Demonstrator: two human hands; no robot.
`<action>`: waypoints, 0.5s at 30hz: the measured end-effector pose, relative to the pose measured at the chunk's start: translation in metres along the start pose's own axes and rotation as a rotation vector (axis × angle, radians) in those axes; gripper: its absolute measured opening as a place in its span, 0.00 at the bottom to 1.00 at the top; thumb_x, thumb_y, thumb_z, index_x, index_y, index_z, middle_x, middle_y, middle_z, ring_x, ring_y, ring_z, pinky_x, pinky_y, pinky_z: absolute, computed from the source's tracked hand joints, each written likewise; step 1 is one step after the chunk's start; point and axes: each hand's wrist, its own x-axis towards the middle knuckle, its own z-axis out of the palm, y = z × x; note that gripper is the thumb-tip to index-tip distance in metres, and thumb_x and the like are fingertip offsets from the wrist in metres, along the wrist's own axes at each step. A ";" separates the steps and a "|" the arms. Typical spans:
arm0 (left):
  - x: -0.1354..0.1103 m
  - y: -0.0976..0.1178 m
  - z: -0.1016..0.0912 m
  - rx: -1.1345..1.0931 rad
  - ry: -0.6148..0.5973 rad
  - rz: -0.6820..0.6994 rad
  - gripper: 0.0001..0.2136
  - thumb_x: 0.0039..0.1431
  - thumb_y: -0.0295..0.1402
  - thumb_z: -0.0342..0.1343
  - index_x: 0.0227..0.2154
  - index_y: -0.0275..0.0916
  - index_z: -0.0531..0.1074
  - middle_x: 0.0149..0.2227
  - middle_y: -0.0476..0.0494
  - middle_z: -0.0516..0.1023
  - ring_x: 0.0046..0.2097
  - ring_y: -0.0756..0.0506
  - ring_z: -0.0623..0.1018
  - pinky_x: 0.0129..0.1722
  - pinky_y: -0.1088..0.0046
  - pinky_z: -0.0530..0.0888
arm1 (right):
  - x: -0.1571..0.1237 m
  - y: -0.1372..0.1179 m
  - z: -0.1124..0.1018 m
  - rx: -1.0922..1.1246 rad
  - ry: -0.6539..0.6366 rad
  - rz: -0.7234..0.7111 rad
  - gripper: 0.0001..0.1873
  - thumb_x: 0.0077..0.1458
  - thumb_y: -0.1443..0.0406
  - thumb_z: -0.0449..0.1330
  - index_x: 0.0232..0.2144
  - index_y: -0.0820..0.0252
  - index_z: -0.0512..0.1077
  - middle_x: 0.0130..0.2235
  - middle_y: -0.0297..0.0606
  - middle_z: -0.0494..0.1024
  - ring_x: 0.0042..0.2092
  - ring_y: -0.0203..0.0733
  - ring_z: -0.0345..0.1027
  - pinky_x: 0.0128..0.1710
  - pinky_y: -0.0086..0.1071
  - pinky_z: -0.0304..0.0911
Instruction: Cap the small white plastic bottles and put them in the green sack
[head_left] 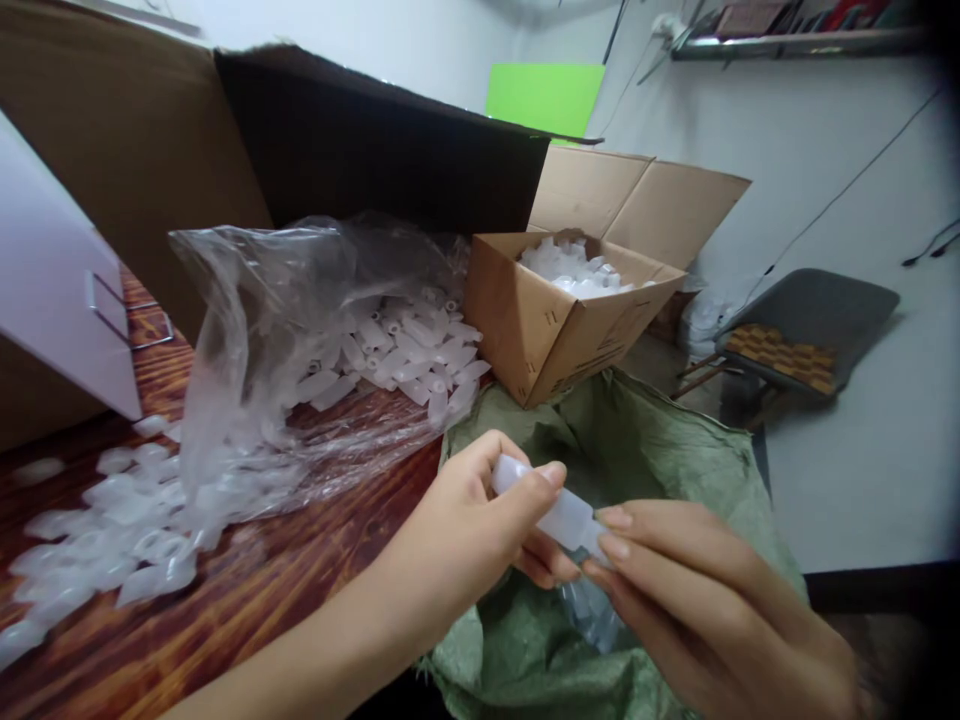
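your left hand is closed around a small translucent plastic bottle, thumb lying along its top and the other fingers curled under it. your right hand meets the same bottle at its lower, narrower end, with thumb and forefinger tips pinched together on it. so both hands are clamped on the one bottle, which lies tilted, its rounded end up to the left and its pinched end down to the right. you hold it in the air just off the near edge of the tabletop, right above the open mouth of a green woven sack. inside the sack, under your right fingers, something clear and glossy shows, but you cannot tell what it is.

on the dark wood-grain tabletop to the left of your hands lies a crumpled clear plastic bag, its mouth gaping toward the far side, with a heap of similar small white bottles spilling out of it. more loose pieces are scattered toward the near left corner. at the far right edge of the tabletop stands an open cardboard box filled with white plastic parts, its flaps raised. behind the bag a large brown carton rises. off the table to the right a grey chair stands against the white wall.
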 end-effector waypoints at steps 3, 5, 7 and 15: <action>0.002 -0.010 0.002 0.030 0.019 -0.009 0.13 0.62 0.45 0.53 0.35 0.38 0.63 0.20 0.53 0.71 0.17 0.52 0.72 0.15 0.83 0.66 | -0.003 0.003 -0.002 -0.080 -0.087 -0.156 0.21 0.51 0.79 0.61 0.48 0.66 0.71 0.47 0.44 0.73 0.53 0.46 0.68 0.52 0.37 0.71; 0.002 -0.016 0.004 0.090 0.056 0.020 0.15 0.63 0.46 0.50 0.32 0.38 0.65 0.20 0.53 0.70 0.16 0.53 0.70 0.15 0.83 0.65 | -0.002 0.005 0.000 -0.113 -0.057 -0.129 0.18 0.53 0.77 0.62 0.47 0.65 0.71 0.44 0.42 0.75 0.49 0.42 0.71 0.50 0.33 0.72; 0.000 -0.021 0.007 0.193 0.114 0.117 0.16 0.63 0.47 0.50 0.30 0.38 0.66 0.20 0.53 0.69 0.18 0.53 0.71 0.18 0.82 0.66 | 0.002 0.005 0.004 -0.099 0.013 -0.043 0.14 0.55 0.76 0.61 0.45 0.63 0.71 0.40 0.40 0.77 0.44 0.39 0.74 0.46 0.29 0.73; -0.005 -0.033 0.012 0.313 0.185 0.279 0.16 0.65 0.47 0.50 0.31 0.39 0.68 0.21 0.53 0.69 0.22 0.54 0.70 0.20 0.83 0.65 | 0.001 0.003 0.005 0.467 -0.202 0.711 0.17 0.70 0.60 0.40 0.45 0.56 0.67 0.22 0.29 0.75 0.21 0.35 0.71 0.20 0.24 0.67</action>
